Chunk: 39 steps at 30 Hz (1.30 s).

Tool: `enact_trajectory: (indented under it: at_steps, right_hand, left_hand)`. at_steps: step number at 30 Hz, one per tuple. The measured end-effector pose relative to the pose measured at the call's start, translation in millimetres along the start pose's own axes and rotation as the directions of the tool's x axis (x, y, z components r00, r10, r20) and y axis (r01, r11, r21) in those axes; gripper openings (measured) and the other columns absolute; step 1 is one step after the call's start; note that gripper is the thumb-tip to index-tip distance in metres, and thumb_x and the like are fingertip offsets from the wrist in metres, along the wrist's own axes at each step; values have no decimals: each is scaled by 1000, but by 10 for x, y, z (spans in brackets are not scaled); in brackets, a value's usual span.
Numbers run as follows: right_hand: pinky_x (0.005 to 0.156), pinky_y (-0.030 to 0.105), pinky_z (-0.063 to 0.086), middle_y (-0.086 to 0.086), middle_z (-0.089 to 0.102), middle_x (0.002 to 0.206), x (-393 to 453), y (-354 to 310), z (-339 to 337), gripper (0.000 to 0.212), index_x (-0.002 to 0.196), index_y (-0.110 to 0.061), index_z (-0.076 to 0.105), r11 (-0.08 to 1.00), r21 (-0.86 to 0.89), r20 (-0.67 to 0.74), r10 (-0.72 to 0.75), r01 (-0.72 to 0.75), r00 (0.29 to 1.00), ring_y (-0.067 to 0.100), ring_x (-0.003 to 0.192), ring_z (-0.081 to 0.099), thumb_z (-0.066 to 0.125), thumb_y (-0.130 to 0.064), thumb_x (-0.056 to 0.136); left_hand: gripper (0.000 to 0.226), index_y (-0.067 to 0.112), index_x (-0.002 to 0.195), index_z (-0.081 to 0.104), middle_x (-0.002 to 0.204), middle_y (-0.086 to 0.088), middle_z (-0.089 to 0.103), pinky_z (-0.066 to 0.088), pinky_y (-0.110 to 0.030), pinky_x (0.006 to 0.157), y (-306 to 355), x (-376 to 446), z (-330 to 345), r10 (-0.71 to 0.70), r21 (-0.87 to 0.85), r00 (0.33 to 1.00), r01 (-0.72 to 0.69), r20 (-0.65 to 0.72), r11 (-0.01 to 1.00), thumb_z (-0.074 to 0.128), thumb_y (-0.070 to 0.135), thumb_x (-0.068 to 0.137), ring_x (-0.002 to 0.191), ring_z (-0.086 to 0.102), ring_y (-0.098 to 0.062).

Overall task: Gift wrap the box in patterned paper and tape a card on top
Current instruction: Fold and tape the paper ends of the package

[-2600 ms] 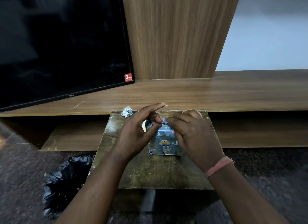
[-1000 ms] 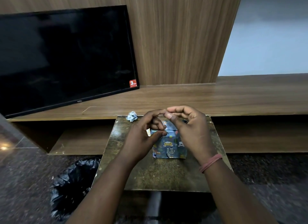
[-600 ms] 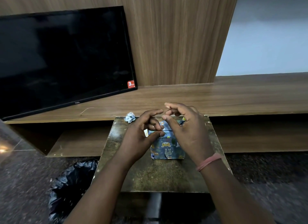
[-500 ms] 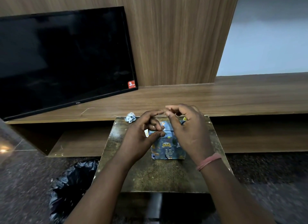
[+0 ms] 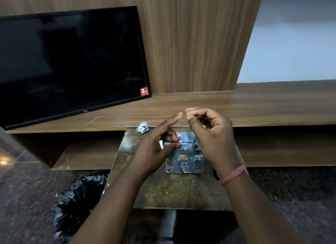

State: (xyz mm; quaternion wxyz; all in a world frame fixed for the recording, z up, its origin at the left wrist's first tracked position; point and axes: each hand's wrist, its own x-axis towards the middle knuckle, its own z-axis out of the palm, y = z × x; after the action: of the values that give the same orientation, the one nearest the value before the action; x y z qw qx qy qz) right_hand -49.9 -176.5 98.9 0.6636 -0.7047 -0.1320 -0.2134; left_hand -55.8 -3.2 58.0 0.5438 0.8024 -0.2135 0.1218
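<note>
The box [image 5: 183, 157], wrapped in blue paper with cartoon animals, stands on a small worn table [image 5: 174, 193]. Both hands hover just above its top. My left hand [image 5: 154, 149] pinches thumb against curled fingers over the box's top left corner, where a pale sliver of the card [image 5: 161, 144] shows; its index finger stretches toward my right hand. My right hand [image 5: 212, 134] has thumb and index finger pinched together at the left fingertip, seemingly on a thin clear piece of tape that barely shows. It hides the box's right top.
A crumpled scrap of wrapping paper [image 5: 143, 127] lies at the table's far left corner. Behind runs a wooden shelf [image 5: 254, 105] with a leaning black TV [image 5: 69, 62]. A bin with a black bag [image 5: 80, 203] stands on the floor at the left.
Both hands have lifted slightly off the box top. My left index finger has straightened toward the right hand's pinched fingertips. The box has not moved.
</note>
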Motion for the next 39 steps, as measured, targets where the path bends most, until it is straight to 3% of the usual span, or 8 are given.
enact_trajectory:
  at_steps: [4, 8, 11, 17, 21, 27, 32, 39]
  right_hand:
    - [85, 30, 57, 1, 78, 92, 6, -20, -15, 8, 92, -7, 76, 995, 83, 16, 47, -48, 999, 20, 93, 73, 71, -1, 90]
    - [81, 26, 56, 2, 78, 91, 0, -71, -66, 4, 91, -8, 76, 994, 94, 26, 62, -64, 998, 19, 91, 74, 73, -6, 90]
    - [81, 27, 58, 7, 78, 91, 49, -178, -175, 1, 90, -4, 74, 992, 106, 74, 67, -75, 995, 19, 87, 73, 73, -5, 90]
    - [68, 20, 53, 7, 75, 80, 92, -223, -345, 6, 84, -5, 73, 978, -108, 291, 202, -177, 935, 9, 71, 66, 79, -5, 84]
    - [61, 20, 53, 11, 73, 76, 73, -201, -329, 9, 83, -5, 72, 936, -289, 393, 306, -199, 867, 7, 64, 63, 81, -3, 81]
    - [62, 29, 51, 4, 70, 70, 28, -116, -245, 13, 79, -15, 70, 852, -510, 409, 360, -117, 838, 6, 59, 59, 78, -6, 81]
    - [57, 14, 44, -6, 68, 71, -8, -91, -197, 15, 79, -21, 68, 809, -586, 434, 279, 34, 857, 0, 60, 58, 78, -10, 79]
    - [62, 10, 41, -10, 67, 73, -32, -70, -178, 18, 85, -19, 68, 779, -589, 509, 152, 214, 847, -2, 70, 58, 78, -6, 80]
  left_hand:
    - [92, 47, 154, 38, 88, 10, 60, 51, -21, 96, -6, 5, -14, 10, 22, 1000, -10, 12, 1000, 77, -2, 87, 97, 69, -19]
    - [100, 47, 158, 26, 88, 10, 62, 51, -19, 93, 13, 6, -21, -35, 13, 999, 35, -5, 999, 79, 2, 86, 95, 70, -13]
    - [109, 47, 161, 15, 86, 13, 62, 53, -25, 98, 8, 11, -31, -79, -57, 997, 78, -17, 995, 81, 4, 85, 100, 71, -18]
    - [106, 44, 162, 11, 89, 17, 58, 54, -27, 96, 60, 24, -3, -41, 86, 999, 40, 9, 996, 78, 6, 89, 97, 69, -15]
    - [98, 37, 162, 22, 93, 5, 58, 51, -20, 89, 68, 7, 3, 35, 148, 999, -38, 22, 988, 75, -1, 89, 90, 63, -14]
    - [96, 39, 162, 23, 94, 8, 54, 51, -18, 87, 47, 8, -8, 35, 206, 999, -40, 28, 978, 75, 3, 90, 87, 63, -6]
    - [95, 45, 161, 20, 94, 9, 53, 53, -29, 84, 33, 12, 6, 43, 240, 998, -54, 49, 969, 72, 6, 92, 86, 60, -13]
    - [96, 44, 161, 21, 93, 10, 52, 47, -16, 81, 14, -1, -13, 16, 242, 999, -25, 38, 970, 74, 6, 91, 85, 59, -9]
